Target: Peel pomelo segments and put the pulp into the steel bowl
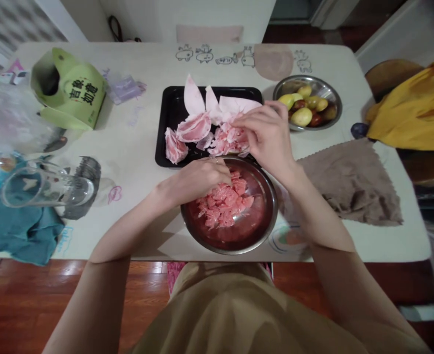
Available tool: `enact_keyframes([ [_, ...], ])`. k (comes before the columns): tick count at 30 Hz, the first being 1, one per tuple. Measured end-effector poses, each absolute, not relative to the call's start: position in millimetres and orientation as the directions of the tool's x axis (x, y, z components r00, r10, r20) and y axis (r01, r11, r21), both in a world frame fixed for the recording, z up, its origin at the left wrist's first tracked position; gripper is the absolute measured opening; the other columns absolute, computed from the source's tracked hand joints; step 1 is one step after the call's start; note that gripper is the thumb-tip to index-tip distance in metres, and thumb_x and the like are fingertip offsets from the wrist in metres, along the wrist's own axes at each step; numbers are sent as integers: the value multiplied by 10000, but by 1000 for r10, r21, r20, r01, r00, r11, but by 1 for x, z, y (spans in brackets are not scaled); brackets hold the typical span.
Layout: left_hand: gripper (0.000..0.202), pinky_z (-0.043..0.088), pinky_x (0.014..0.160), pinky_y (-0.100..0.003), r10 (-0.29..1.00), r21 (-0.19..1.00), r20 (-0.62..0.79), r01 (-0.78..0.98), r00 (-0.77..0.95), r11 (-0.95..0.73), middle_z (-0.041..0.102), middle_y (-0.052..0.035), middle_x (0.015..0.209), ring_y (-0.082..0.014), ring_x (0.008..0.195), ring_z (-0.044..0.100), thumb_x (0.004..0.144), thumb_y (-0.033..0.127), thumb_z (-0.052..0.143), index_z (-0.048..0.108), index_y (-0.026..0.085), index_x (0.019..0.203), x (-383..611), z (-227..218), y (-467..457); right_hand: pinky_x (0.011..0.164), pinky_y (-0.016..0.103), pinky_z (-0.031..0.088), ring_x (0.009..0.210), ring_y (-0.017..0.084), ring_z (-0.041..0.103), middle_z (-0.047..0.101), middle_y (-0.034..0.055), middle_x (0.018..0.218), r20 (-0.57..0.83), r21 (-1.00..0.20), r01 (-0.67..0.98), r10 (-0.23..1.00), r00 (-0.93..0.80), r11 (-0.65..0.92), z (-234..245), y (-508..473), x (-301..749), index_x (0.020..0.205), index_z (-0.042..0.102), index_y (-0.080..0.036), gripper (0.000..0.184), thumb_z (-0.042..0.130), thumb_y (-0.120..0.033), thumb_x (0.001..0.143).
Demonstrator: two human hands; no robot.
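Note:
A steel bowl (266, 223) near the table's front edge holds peeled pink pomelo flesh (224, 201). My left hand (198, 179) rests over the bowl's far rim, fingers curled and touching the flesh; what it grips is hidden. Behind the bowl a black tray (169, 123) carries pomelo segments (193, 128) and white-pink peel pieces (193, 96). My right hand (266, 135) reaches over the tray's right side, fingers pinched on a pomelo piece (232, 140).
A second steel bowl (325, 91) of small green and red fruits stands at the back right. A brown cloth (350, 184) lies to the right, a green carton (69, 91) back left, a glass (43, 187) on a teal cloth left. A yellow cloth (416, 108) covers a chair.

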State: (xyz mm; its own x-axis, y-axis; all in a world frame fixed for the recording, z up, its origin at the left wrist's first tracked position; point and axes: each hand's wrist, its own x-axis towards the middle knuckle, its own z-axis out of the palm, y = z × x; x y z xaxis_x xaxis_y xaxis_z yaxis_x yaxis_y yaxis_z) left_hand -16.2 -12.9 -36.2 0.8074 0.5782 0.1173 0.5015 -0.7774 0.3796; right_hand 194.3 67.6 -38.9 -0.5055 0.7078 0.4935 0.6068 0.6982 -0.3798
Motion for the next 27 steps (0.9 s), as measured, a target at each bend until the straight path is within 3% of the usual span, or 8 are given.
enact_keyframes([
  [4, 269, 552, 1006, -388, 582, 407, 114, 496, 805, -767, 766, -50, 1105, -210, 1107, 693, 951, 56, 561, 743, 202, 1085, -20, -35, -7, 1029, 508, 426, 1147, 275, 618, 756, 43, 1157, 477, -378, 548, 664, -575, 746, -30, 53, 204, 1120, 716, -289, 227, 515, -321, 1019],
  [9, 187, 547, 981, -384, 595, 401, 145, 503, 791, -766, 759, -77, 1070, -215, 1075, 702, 1008, 192, 558, 725, 186, 1092, -22, -34, -3, 997, 486, 424, 1147, 264, 626, 765, 26, 1112, 470, -344, 497, 604, -644, 797, -27, 36, 220, 1102, 730, -295, 248, 503, -239, 1018],
  [17, 202, 518, 977, -422, 601, 203, 111, 574, 792, -794, 744, -106, 1175, -268, 1136, 684, 963, 218, 622, 703, 155, 1136, -12, -35, -9, 1007, 475, 394, 1156, 251, 611, 756, 39, 1098, 430, -336, 522, 621, -656, 784, -26, 31, 224, 1118, 742, -269, 253, 530, -217, 990],
  [21, 159, 527, 936, -410, 594, 152, 159, 575, 789, -804, 765, -82, 1122, -255, 1078, 702, 982, 252, 629, 720, 171, 1083, -9, -42, -7, 1012, 482, 382, 1158, 252, 596, 748, 36, 1077, 445, -351, 513, 622, -645, 783, -21, 30, 226, 1123, 737, -270, 256, 511, -244, 1006],
  [24, 143, 542, 947, -399, 606, 202, 248, 572, 755, -795, 779, -67, 1082, -240, 1075, 710, 994, 249, 619, 728, 177, 1053, -9, -45, -5, 1016, 488, 374, 1139, 253, 595, 746, 33, 1081, 451, -360, 509, 623, -639, 782, -19, 29, 227, 1117, 741, -269, 251, 524, -232, 996],
  [27, 156, 562, 966, -392, 645, 345, 364, 546, 672, -763, 780, -76, 1090, -225, 1079, 715, 976, 253, 655, 726, 177, 1092, -9, -40, -5, 1020, 477, 371, 1125, 244, 599, 749, 32, 1084, 470, -387, 482, 618, -630, 786, -16, 28, 229, 1071, 751, -260, 232, 531, -242, 997],
])
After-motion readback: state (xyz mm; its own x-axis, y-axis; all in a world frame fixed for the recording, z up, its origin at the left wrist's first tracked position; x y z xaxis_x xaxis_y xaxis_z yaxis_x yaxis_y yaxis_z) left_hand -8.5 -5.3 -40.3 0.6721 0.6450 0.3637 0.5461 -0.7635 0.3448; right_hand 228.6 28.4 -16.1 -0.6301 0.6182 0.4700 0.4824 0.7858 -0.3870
